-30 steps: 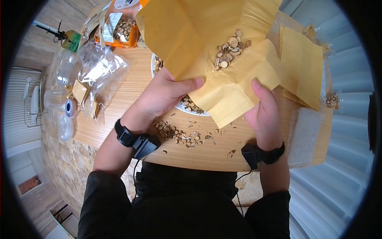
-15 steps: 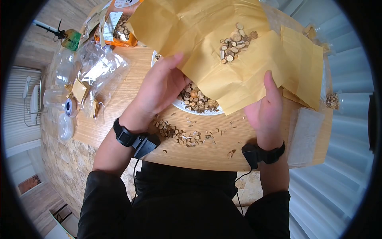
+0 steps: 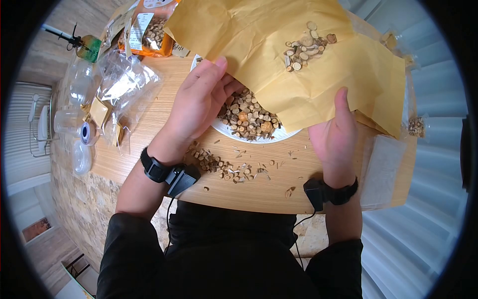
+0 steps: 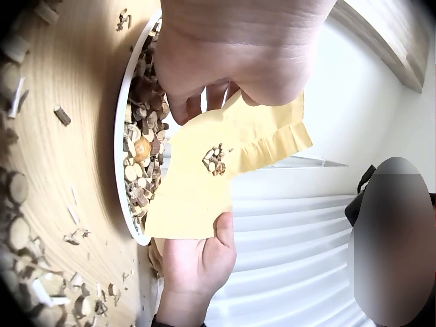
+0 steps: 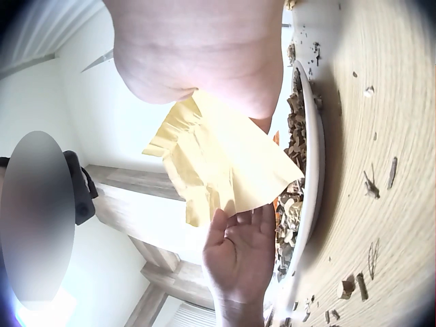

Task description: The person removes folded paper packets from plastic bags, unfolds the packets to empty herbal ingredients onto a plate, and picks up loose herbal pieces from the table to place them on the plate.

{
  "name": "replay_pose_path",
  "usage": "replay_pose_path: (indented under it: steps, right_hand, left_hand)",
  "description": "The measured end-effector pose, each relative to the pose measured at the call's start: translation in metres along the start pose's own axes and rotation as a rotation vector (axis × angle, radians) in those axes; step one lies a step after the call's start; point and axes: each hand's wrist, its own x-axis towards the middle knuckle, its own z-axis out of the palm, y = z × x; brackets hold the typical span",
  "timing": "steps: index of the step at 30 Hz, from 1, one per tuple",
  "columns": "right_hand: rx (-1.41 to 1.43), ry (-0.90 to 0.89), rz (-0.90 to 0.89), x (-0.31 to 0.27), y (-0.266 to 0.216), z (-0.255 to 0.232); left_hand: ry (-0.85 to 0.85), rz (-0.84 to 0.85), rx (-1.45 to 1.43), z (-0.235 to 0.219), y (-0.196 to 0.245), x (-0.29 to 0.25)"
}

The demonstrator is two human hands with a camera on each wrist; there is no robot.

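A creased sheet of yellow-brown paper is held up over a white plate, with a small pile of sliced dried twigs on it. My left hand is at the sheet's left edge, thumb raised, fingers extended under the paper. At the right, my right hand supports the sheet from below with straight fingers, its thumb upright along the paper. Chopped twig pieces heap on the plate, partly hidden by the sheet. Both hands also show in the wrist views, around the paper.
Loose twig bits lie scattered on the wooden table in front of the plate. At left are a clear plastic bag, a tape roll and plastic cups. An orange bag stands behind; a clear sleeve lies at right.
The sheet and its twig pile have shifted right, uncovering more of the plate. My left thumb has come off the paper's top, and my right hand has moved slightly right with its thumb raised.
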Motion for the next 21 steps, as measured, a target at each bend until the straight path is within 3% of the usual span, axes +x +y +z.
replay_pose_path:
  steps: [21]
  right_hand:
    - [-0.054,0.004,-0.045,-0.0007,0.0011,0.0001]
  left_hand:
    - [0.047,0.023,0.081,0.0011,0.0009,-0.0010]
